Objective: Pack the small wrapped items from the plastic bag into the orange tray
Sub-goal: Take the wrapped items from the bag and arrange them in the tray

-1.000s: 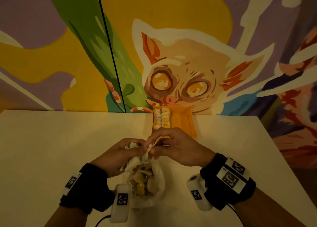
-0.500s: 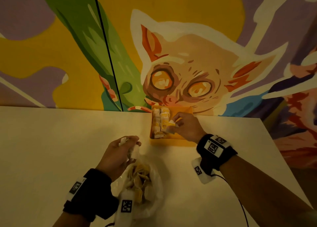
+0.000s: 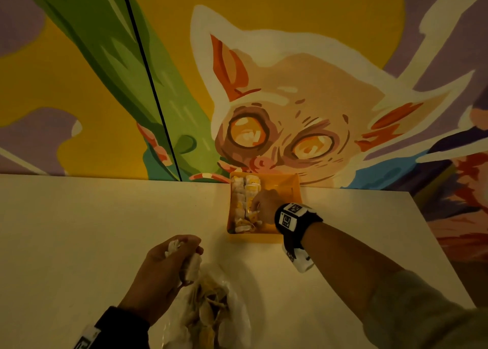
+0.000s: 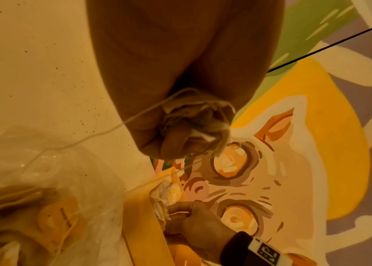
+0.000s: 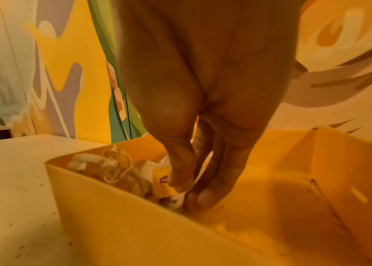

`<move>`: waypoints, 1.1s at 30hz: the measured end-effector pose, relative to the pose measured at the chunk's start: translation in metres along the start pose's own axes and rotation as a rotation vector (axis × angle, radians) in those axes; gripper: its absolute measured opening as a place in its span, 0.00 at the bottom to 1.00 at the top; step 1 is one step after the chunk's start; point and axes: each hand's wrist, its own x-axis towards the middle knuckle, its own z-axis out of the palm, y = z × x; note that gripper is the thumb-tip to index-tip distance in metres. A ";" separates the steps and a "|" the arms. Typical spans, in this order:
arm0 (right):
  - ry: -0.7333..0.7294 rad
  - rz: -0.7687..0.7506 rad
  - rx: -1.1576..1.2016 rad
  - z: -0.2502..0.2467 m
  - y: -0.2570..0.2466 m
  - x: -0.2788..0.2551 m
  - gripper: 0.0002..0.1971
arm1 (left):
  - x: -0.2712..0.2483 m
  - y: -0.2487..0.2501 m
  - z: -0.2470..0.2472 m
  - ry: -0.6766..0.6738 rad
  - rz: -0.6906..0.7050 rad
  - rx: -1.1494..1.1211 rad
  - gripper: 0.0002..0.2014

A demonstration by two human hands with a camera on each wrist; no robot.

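Plastic bag (image 3: 211, 309) lies nearest the person, on the table (image 3: 79, 229), short of the orange tray (image 3: 290, 187). It is slack and clear, and a heap of small wrapped items (image 3: 211, 298) shows through it.

Left hand (image 3: 169, 264) is at the bag's far end, on the tray side. Its fingers are curled round a bunch of gathered film and string, holding the mouth up. Left wrist view confirms this: a crumpled wad and thin strings sit clamped under the fingertips.

Beyond the bag, the orange tray sits against the painted wall (image 3: 105, 84). Two rows of packed items (image 3: 244, 198) fill its left part; its right part is bare floor with dark specks.

Right hand (image 3: 264, 206) is inside the tray, beside the second row. Thumb and fingers are drawn together, pinching one wrapped item (image 5: 178, 196) low against the tray floor, at the row's near end.

Step in hand, as I judge it: seating this item in the row. Next move calls for letting go without disturbing its neighbours, then going back to the bag's held mouth for another. Many items remain in the bag.

Writing: a yellow tag (image 5: 164, 181) by the thumb carries a small dark label, too small to read. Square coded markers are on the wrist bands (image 3: 290, 215).
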 end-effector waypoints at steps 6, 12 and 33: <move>0.080 -0.049 0.068 0.002 -0.004 0.009 0.10 | 0.001 0.001 -0.001 -0.023 0.000 -0.028 0.10; 0.022 0.003 0.147 0.002 -0.005 0.011 0.13 | 0.003 0.000 -0.003 -0.037 0.004 -0.035 0.09; -0.030 0.039 0.195 -0.004 0.000 0.010 0.06 | 0.002 -0.001 -0.007 -0.036 0.008 -0.030 0.09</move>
